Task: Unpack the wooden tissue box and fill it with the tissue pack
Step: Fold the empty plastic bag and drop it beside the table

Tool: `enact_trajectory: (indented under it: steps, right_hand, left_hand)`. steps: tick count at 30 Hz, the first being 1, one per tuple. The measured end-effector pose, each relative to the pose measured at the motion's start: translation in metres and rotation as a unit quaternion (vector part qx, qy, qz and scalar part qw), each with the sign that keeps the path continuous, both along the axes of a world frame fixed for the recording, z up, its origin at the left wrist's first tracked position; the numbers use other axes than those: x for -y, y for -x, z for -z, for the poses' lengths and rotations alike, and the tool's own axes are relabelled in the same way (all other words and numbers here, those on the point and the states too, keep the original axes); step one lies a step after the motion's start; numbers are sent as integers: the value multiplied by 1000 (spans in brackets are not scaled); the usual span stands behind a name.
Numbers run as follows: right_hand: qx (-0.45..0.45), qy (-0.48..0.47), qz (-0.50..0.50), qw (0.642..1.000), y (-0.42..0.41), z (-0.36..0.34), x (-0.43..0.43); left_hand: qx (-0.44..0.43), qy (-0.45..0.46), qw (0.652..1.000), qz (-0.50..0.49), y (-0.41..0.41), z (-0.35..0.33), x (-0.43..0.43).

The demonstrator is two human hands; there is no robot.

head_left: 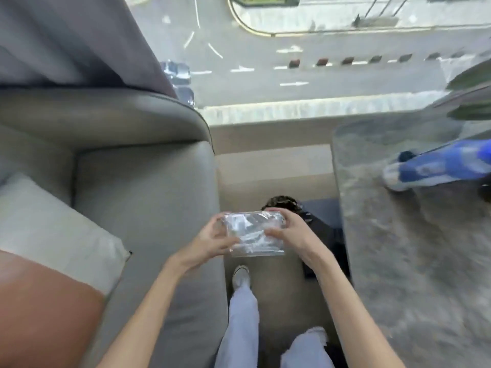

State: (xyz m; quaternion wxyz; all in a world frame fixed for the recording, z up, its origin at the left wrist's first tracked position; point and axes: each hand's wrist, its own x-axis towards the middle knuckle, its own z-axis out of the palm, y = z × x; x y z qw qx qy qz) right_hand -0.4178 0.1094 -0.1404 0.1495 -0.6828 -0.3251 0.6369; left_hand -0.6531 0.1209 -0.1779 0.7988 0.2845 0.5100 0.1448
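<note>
I hold a small pack wrapped in clear, shiny plastic [252,233] in front of me with both hands, above the floor between a sofa and a table. My left hand [212,236] grips its left end, thumb on the front. My right hand [288,229] grips its right end, with fingers over the top edge and thumb on the front. The frame is blurred, so what is inside the wrapping cannot be made out. No wooden tissue box shows.
A grey sofa [138,197] with a pale cushion [53,229] and a brown one [39,314] fills the left. On the right stands a grey stone-topped table [414,261] bearing a blue and white bottle [435,166]. A dark bag [324,232] lies on the floor below my hands. A window lies ahead.
</note>
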Motion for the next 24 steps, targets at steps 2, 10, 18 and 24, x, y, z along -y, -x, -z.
enact_trajectory:
  steps: [2,10,18,24]
  right_hand:
    - [-63,55,63,994,-3,65,0]
    - [143,93,128,977,-53,263,7]
    - [357,58,291,886,-99,395,0]
    - [475,27,142,868,-87,438,-14]
  left_hand:
    - [-36,-19,999,34,-15,73,-5]
    - [-12,33,999,37,-105,318,-12]
    - [-157,-37,987,26,-216,435,-7]
    - [-205,-96,968,108,-240,455,-4]
